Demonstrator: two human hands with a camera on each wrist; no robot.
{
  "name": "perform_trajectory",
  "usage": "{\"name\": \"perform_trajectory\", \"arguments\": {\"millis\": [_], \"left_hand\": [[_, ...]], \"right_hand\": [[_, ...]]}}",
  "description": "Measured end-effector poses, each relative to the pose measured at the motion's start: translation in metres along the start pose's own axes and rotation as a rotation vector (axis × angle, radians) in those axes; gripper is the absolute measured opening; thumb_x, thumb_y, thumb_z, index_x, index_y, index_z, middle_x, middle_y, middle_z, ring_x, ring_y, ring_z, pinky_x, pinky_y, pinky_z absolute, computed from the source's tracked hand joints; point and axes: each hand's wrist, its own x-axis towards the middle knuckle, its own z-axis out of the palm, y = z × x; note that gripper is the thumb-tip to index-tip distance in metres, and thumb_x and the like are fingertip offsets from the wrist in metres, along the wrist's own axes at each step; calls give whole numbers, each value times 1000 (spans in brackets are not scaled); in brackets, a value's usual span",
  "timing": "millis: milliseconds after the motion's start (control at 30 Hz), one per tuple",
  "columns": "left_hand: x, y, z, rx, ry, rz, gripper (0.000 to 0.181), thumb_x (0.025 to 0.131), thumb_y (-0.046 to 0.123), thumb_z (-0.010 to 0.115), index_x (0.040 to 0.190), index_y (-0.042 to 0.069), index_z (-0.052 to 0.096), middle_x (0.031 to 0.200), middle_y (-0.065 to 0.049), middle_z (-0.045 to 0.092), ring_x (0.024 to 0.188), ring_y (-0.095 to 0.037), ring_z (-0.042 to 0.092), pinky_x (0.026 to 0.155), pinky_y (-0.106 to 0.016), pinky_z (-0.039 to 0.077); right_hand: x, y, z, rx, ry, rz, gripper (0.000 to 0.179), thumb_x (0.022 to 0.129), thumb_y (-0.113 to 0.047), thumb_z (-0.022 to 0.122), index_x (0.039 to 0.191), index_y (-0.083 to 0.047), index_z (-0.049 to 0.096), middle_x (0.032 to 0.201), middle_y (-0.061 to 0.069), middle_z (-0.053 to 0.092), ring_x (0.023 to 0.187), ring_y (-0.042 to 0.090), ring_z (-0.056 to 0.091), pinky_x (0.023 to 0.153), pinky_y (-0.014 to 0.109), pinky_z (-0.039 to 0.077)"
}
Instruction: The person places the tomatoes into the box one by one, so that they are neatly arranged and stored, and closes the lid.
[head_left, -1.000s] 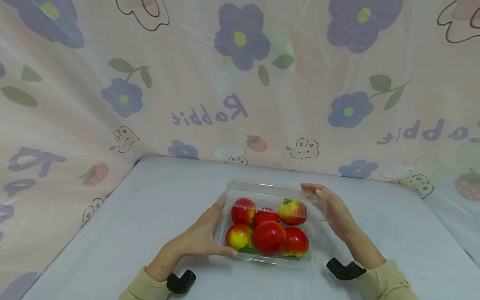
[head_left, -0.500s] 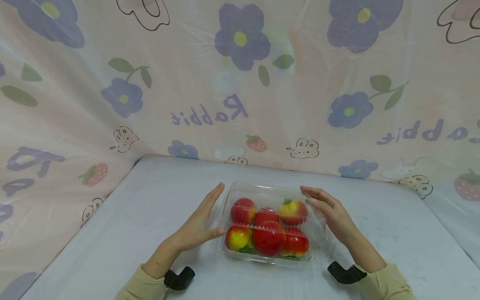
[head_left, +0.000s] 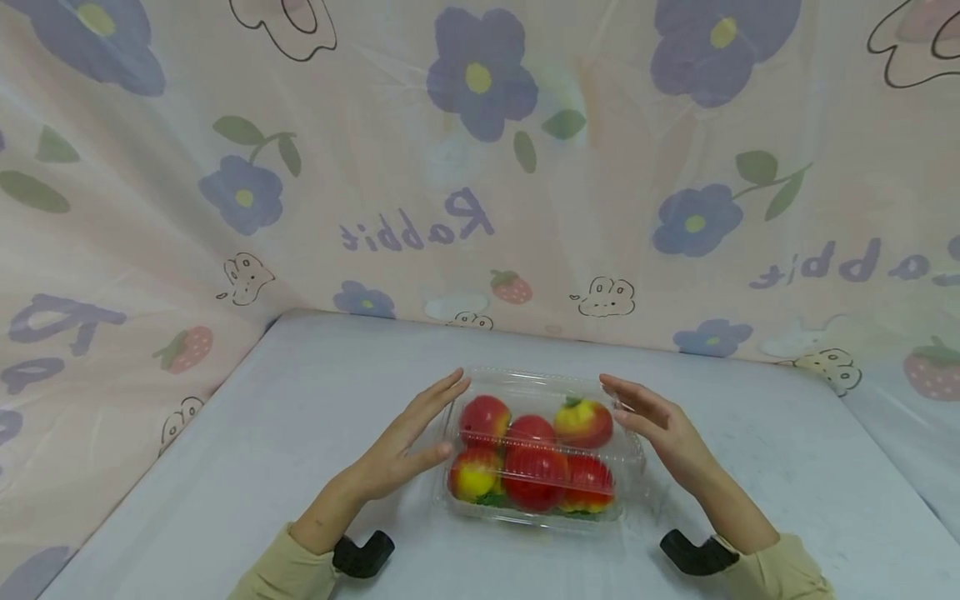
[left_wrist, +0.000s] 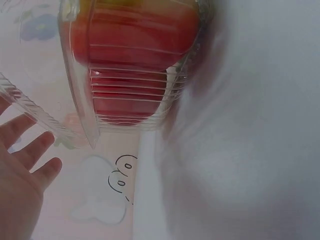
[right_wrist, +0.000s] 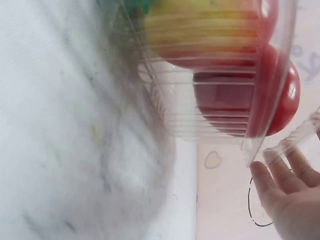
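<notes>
A clear plastic clamshell box (head_left: pixel 525 523) holds several shiny red and yellow apple-like fruits (head_left: pixel 534 479), some with green leaves. Its hinged lid (left_wrist: pixel 30 107) tilts over them, partly lowered, with its front edge above the base rim. At the box's left side is my left hand (head_left: pixel 397 454), fingers extended, fingertips right at the lid's edge and thumb apart from the fingers. On the other side, my right hand (head_left: pixel 667 425) has its fingers stretched along the lid's right edge. In the right wrist view, the right fingertips (right_wrist: pixel 272 155) lie against the lid's ridged rim.
The box stands on a white-covered table (head_left: pixel 337 375). A curtain (head_left: pixel 555 217) printed with flowers, rabbits and strawberries hangs behind it and along the left. Black wrist mounts (head_left: pixel 363 554) sit by both sleeves.
The lid has swung down toward the front over the fruits. My left hand has let go of the box's left side and moved up to the lid's edge. The right hand stays beside the lid.
</notes>
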Motion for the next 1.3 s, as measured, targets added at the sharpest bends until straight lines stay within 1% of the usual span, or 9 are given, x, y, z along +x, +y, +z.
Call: {"name": "perform_trajectory", "arguments": {"millis": [267, 500, 667, 800, 933, 967, 1033, 1200, 1300], "left_hand": [[-1, 4, 1, 14, -3, -46, 60, 95, 31, 52, 150, 14, 34, 159, -9, 23, 144, -35, 22, 105, -74, 22], [-4, 2, 2, 48, 4, -35, 55, 95, 23, 54, 148, 17, 38, 157, -10, 27, 143, -31, 25, 105, -70, 28], [-6, -1, 2, 70, 6, -44, 55, 95, 24, 56, 147, 21, 40, 157, -8, 28, 143, -29, 26, 105, -69, 29], [-7, -2, 3, 90, 8, -43, 50, 96, 21, 53, 145, 17, 43, 156, -8, 30, 142, -29, 27, 105, -68, 30], [-8, -1, 3, 96, 10, -54, 45, 99, 18, 49, 144, 12, 45, 156, -8, 30, 142, -28, 28, 106, -66, 31], [-9, 0, 3, 96, 10, -59, 45, 99, 18, 48, 144, 12, 45, 156, -8, 30, 142, -28, 28, 106, -66, 31], [-9, 1, 3, 98, 10, -69, 45, 100, 18, 48, 144, 12, 45, 156, -7, 30, 142, -28, 28, 106, -65, 31], [-13, 4, 1, 73, -16, -97, 49, 99, 17, 49, 147, 18, 40, 157, -6, 28, 143, -30, 26, 106, -68, 29], [-16, 4, -2, 41, -46, -105, 53, 98, 15, 50, 149, 19, 37, 158, -6, 26, 144, -32, 24, 106, -70, 25]], "right_hand": [[-6, 1, -1, -22, -29, -1, 49, 98, -12, 52, 145, -8, 41, 149, 5, 43, 125, -10, 42, 96, 8, 38], [-14, -2, -3, -19, -58, -46, 52, 97, -6, 51, 147, -6, 37, 151, 3, 41, 128, -8, 41, 96, 11, 41], [-19, -4, -3, -20, -79, -58, 57, 96, -4, 52, 149, -4, 31, 153, 11, 36, 128, -7, 41, 98, 11, 40], [-23, -4, -2, -36, -70, -46, 59, 94, -4, 55, 149, -5, 31, 152, 20, 33, 129, -7, 40, 99, 10, 39], [-27, -5, -1, -62, -50, -26, 61, 94, -6, 58, 148, -3, 31, 150, 24, 33, 129, -8, 39, 99, 9, 39], [-28, -6, 0, -74, -39, -10, 61, 94, -7, 59, 148, -3, 31, 150, 23, 34, 129, -7, 40, 99, 9, 39], [-31, -9, 1, -96, -19, 47, 62, 94, -12, 61, 148, -4, 31, 150, 20, 35, 132, 1, 42, 97, 11, 42], [-37, -19, 4, -123, -9, 267, 65, 95, -28, 60, 150, -10, 29, 150, 18, 37, 131, 33, 45, 96, 34, 52], [-39, -21, 3, -98, -40, 363, 64, 96, -31, 57, 149, -8, 29, 147, 22, 38, 129, 38, 47, 92, 41, 54]]}}
